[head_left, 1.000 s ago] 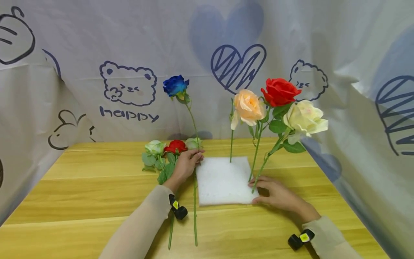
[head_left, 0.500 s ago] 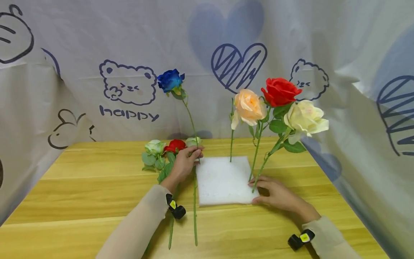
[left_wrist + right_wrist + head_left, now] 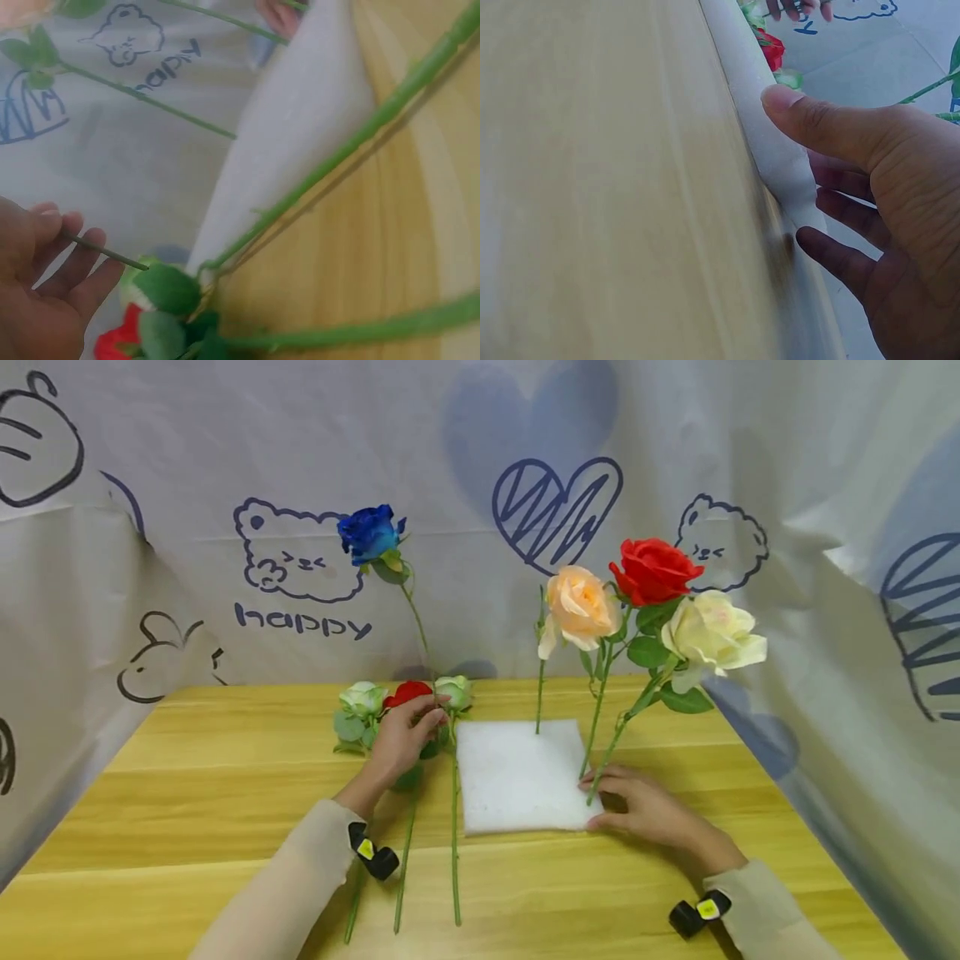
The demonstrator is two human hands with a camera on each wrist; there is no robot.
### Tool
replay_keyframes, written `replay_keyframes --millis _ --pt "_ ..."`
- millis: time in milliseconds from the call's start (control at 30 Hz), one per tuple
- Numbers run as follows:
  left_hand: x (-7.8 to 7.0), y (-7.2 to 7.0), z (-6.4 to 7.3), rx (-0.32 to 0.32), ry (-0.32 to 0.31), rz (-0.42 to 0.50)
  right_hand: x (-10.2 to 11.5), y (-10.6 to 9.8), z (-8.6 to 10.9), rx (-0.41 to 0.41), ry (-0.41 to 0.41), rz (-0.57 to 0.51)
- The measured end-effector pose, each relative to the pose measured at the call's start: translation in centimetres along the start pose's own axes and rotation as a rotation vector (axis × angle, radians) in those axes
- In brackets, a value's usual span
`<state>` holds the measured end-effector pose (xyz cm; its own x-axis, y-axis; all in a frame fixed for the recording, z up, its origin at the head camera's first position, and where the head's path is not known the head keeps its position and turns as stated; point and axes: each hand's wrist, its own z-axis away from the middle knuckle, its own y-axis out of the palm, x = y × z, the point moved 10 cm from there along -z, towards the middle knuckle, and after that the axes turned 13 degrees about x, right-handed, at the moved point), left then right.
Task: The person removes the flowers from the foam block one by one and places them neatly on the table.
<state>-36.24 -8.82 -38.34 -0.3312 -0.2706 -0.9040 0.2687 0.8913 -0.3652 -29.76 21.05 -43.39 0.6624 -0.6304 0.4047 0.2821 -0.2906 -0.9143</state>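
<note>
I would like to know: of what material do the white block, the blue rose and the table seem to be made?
White block: probably plastic foam, matt, with a slightly uneven surface.
Blue rose: likely fabric, low sheen, judging by its thin, ruffled petals.
Table: wood or printed laminate, satin; streaky grain shows, but not which.
</note>
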Motion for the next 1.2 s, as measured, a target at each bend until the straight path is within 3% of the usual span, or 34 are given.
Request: replay_keyframes --millis 167,600,1200 --pt "-0.1 -1.6 1.2 -0.013 0.0 -0.007 0.1 0.4 0.0 0.0 -0.006 -0.001" --pt "-0.8 -4.0 4.1 0.013 -0.028 -0.023 0.0 0.7 -0.1 0.025 0.016 -0.019" --pt "-0.6 -5.4 7.9 0.051 -0.069 -0.119 -0.1 0.0 0.0 0.012 0.005 -0.014"
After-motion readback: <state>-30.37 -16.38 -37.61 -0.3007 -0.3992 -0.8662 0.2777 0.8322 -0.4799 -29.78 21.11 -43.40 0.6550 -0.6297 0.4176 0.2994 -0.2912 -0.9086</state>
